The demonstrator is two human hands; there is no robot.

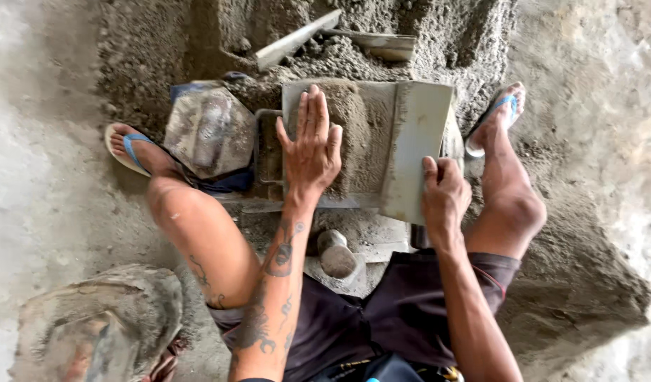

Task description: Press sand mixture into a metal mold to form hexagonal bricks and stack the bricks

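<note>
- Pressing flat, the left hand [310, 145] lies palm down with fingers spread and straight on a mound of damp grey sand mix [354, 134]; it grips nothing.
- Grasping the near corner of a flat metal plate [414, 152], the right hand [444, 191] has its fingers curled over the plate's edge, thumb on top.
- The plate is rectangular, pale grey and smeared, and it stands tilted against the right side of the sand mix, touching it.
- The sand mix is coarse and gritty, heaped higher than the walls of a rectangular metal mould [297, 95] that holds it; the mould sits on the ground between the person's knees, directly ahead of them.
- A dark metal handle [263, 148] sticks out from the mould's left side, just beside the left hand.
- Left of the mould lies a crusted, angular grey bucket [209, 131], near the left foot in a blue-strapped sandal [127, 148].
- The right foot [499, 117] wears a matching sandal and rests on the sand beside the plate.
- Behind the mould rises a large pile of loose sand [410, 21], with a shovel [340, 35] lying across it.
- A short, rounded grey tamper [336, 255] stands below the mould, near the dark shorts [382, 318].
- Another cement-caked lump [99, 325] sits at the lower left, well apart.
</note>
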